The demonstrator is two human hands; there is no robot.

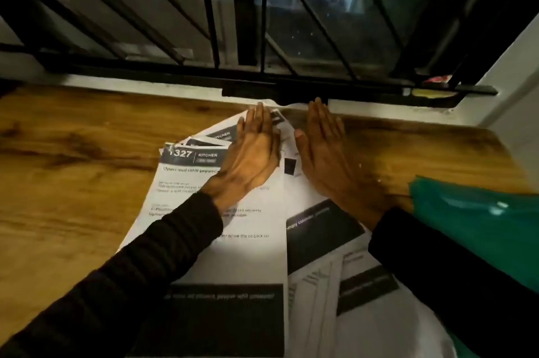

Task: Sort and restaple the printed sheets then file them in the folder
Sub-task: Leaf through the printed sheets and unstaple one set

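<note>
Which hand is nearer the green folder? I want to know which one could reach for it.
Right. The right hand lies flat on the sheets just left of the green folder; the left hand presses the sheets farther left.

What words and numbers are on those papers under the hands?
"327": dark header of the top sheet, left of the left hand.
"KITCHEN": same header, beside the number.
"KITCHEN": again on the sheet behind.
"Open and refill pepper...": heading below the header, partly hidden by the hand.
Smaller body lines, the dark band at the bottom and the sheets near the right hand: too blurred to read.
</note>
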